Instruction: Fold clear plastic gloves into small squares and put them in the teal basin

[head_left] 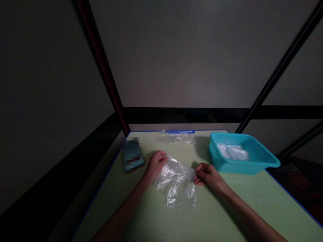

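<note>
A clear, crinkled plastic sheet or bag (176, 179) is stretched between my two hands over the middle of the pale green table (252, 205). My left hand (156, 164) pinches its upper left edge. At the upper right corner, my right hand (205, 175) has its thumb and fingers closed on the same plastic. The lower part hangs loosely toward the table's near side. Farther back lies another crumpled piece of clear plastic (175, 137), touched by neither hand.
A turquoise basin (237, 167) stands at the right, with folded clear plastic (234, 152) inside. At the left edge lies a dark flat device (133, 155), partly blurred out. Behind the table rises a grey wall (181, 67) with dark bars.
</note>
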Action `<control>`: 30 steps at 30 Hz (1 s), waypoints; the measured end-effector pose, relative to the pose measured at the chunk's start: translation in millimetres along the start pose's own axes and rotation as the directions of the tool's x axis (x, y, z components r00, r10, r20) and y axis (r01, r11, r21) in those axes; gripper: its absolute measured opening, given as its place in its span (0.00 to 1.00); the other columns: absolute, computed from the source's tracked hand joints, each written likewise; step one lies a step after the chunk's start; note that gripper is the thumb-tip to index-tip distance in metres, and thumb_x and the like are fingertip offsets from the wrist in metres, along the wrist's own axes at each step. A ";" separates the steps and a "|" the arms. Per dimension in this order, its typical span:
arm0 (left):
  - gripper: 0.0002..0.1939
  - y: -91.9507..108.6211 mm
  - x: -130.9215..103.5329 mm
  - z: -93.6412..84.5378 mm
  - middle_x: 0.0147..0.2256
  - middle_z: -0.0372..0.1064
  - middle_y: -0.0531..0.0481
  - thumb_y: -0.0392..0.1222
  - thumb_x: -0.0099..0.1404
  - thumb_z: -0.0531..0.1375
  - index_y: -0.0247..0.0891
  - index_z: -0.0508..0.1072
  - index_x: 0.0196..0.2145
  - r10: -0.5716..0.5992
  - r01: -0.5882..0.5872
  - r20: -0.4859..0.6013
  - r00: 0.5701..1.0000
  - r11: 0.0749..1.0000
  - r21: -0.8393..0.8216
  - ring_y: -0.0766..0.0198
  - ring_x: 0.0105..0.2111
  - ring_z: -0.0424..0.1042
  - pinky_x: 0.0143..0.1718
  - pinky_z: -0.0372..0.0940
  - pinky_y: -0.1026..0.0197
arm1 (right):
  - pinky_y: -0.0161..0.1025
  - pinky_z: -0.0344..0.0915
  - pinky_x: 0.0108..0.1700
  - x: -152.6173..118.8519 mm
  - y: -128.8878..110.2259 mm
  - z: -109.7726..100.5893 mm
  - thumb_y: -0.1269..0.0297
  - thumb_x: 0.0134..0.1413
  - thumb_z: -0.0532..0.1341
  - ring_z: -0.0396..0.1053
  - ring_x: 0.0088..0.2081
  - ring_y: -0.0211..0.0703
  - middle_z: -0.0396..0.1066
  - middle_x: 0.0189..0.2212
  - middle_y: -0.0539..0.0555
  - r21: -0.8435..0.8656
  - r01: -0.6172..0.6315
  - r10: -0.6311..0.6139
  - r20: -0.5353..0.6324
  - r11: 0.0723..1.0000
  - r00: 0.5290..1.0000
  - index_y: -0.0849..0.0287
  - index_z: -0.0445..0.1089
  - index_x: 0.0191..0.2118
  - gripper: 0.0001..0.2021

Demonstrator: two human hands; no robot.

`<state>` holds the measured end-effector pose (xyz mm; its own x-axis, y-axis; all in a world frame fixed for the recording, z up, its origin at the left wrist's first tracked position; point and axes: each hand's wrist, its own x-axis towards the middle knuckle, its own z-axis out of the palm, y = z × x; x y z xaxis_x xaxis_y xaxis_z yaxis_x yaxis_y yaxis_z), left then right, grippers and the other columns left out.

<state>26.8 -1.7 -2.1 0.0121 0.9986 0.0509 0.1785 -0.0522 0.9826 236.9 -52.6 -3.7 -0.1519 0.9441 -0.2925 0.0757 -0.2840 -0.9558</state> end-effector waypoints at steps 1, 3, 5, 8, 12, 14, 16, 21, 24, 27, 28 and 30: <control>0.09 2.2 3.3 1.1 0.20 0.65 0.56 0.39 0.48 0.57 0.36 0.65 0.30 0.035 -0.035 -0.040 0.999 0.999 0.005 0.66 0.23 0.67 0.25 0.62 0.66 | 0.36 0.65 0.26 -5.5 1.5 -0.8 0.56 0.39 0.60 0.71 0.23 0.40 0.70 0.19 0.48 0.027 -0.026 0.026 0.002 0.999 1.000 0.57 0.55 0.26 0.14; 0.16 6.8 6.1 0.6 0.31 0.68 0.51 0.38 0.49 0.57 0.37 0.63 0.39 0.098 -0.097 -0.111 0.989 0.995 0.016 0.64 0.34 0.68 0.36 0.62 0.63 | 0.35 0.65 0.27 -19.1 4.8 -5.1 0.56 0.42 0.59 0.71 0.25 0.41 0.71 0.22 0.50 0.048 -0.071 0.070 0.035 0.996 0.997 0.57 0.53 0.30 0.15; 0.18 9.4 3.8 -3.7 0.37 0.67 0.48 0.38 0.50 0.56 0.38 0.62 0.41 0.173 -0.164 -0.156 0.973 0.984 0.065 0.63 0.40 0.66 0.42 0.60 0.60 | 0.35 0.64 0.24 -32.1 6.2 -13.0 0.55 0.46 0.56 0.70 0.23 0.40 0.71 0.20 0.49 -0.061 -0.072 0.077 0.086 0.996 0.993 0.56 0.51 0.32 0.13; 0.12 7.8 -4.6 -14.2 0.35 0.68 0.48 0.39 0.52 0.55 0.38 0.64 0.37 0.285 -0.259 -0.143 0.948 0.949 0.180 0.62 0.38 0.68 0.42 0.61 0.57 | 0.34 0.60 0.20 -39.3 -3.1 -24.4 0.60 0.51 0.50 0.66 0.17 0.39 0.66 0.15 0.47 -0.479 0.140 -0.125 0.063 0.867 0.990 0.57 0.54 0.31 0.06; 0.05 0.1 -11.4 -25.9 0.30 0.69 0.50 0.40 0.52 0.55 0.38 0.66 0.28 0.274 -0.242 -0.160 0.948 0.951 0.194 0.63 0.32 0.70 0.36 0.64 0.59 | 0.39 0.64 0.37 -14.8 -31.1 -15.5 0.67 0.56 0.45 0.69 0.35 0.43 0.71 0.34 0.56 -0.761 0.492 -0.462 0.286 0.423 0.839 0.59 0.64 0.38 0.12; 0.07 -4.2 -11.0 -29.8 0.26 0.69 0.52 0.40 0.51 0.55 0.38 0.65 0.30 0.236 -0.207 -0.201 0.951 0.966 0.152 0.63 0.30 0.70 0.34 0.65 0.60 | 0.40 0.57 0.50 6.2 -39.4 -1.7 0.67 0.58 0.43 0.60 0.51 0.42 0.63 0.50 0.57 -0.690 0.662 -0.439 0.518 0.293 0.734 0.60 0.60 0.50 0.17; 0.08 -8.1 -9.3 -33.3 0.25 0.69 0.52 0.40 0.50 0.55 0.37 0.65 0.30 0.224 -0.196 -0.234 0.946 0.971 0.137 0.62 0.29 0.71 0.33 0.65 0.60 | 0.41 0.47 0.57 26.2 -39.5 11.4 0.64 0.59 0.44 0.46 0.58 0.40 0.50 0.58 0.55 -0.612 0.764 -0.357 0.681 0.203 0.640 0.60 0.49 0.58 0.21; 0.07 -15.5 -6.1 -39.1 0.24 0.69 0.52 0.40 0.50 0.55 0.37 0.65 0.29 0.232 -0.191 -0.273 0.933 0.967 0.168 0.62 0.27 0.71 0.30 0.65 0.62 | 0.45 0.34 0.60 50.3 -20.4 23.1 0.57 0.59 0.44 0.33 0.60 0.41 0.36 0.61 0.57 -0.623 0.778 -0.228 0.749 0.077 0.622 0.63 0.36 0.61 0.28; 0.06 -16.4 -6.0 -39.1 0.24 0.68 0.52 0.40 0.50 0.55 0.37 0.65 0.27 0.235 -0.188 -0.274 0.933 0.964 0.188 0.63 0.27 0.70 0.30 0.64 0.62 | 0.46 0.35 0.60 47.0 -11.6 21.2 0.55 0.59 0.43 0.34 0.60 0.42 0.36 0.61 0.59 -0.676 0.736 -0.255 0.705 0.039 0.662 0.64 0.35 0.61 0.29; 0.05 -14.7 -7.4 -38.1 0.25 0.69 0.51 0.39 0.51 0.54 0.37 0.66 0.28 0.240 -0.186 -0.261 0.935 0.959 0.215 0.62 0.28 0.70 0.32 0.64 0.61 | 0.47 0.37 0.59 38.2 -3.8 18.5 0.55 0.59 0.42 0.36 0.60 0.43 0.38 0.60 0.59 -0.750 0.662 -0.320 0.621 0.024 0.715 0.64 0.36 0.61 0.28; 0.06 -14.1 -8.1 -37.7 0.26 0.69 0.51 0.39 0.51 0.54 0.37 0.66 0.29 0.243 -0.186 -0.256 0.936 0.956 0.225 0.62 0.29 0.70 0.33 0.64 0.60 | 0.48 0.38 0.59 35.0 -0.5 17.4 0.55 0.60 0.42 0.36 0.60 0.43 0.38 0.60 0.59 -0.778 0.627 -0.343 0.584 0.022 0.736 0.64 0.37 0.61 0.28; 0.06 -14.1 -9.9 -36.8 0.27 0.69 0.51 0.38 0.52 0.54 0.37 0.66 0.29 0.252 -0.191 -0.247 0.936 0.950 0.247 0.62 0.30 0.70 0.34 0.64 0.60 | 0.48 0.39 0.59 28.3 6.9 14.6 0.56 0.60 0.42 0.36 0.60 0.43 0.38 0.60 0.60 -0.842 0.538 -0.385 0.488 0.027 0.783 0.65 0.39 0.61 0.28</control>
<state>-12.0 -10.8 -9.8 -0.1867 0.9219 0.3395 0.4103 -0.2408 0.8796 218.8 -30.3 -19.0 -0.6291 0.7672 0.1253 0.7504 0.6414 -0.1598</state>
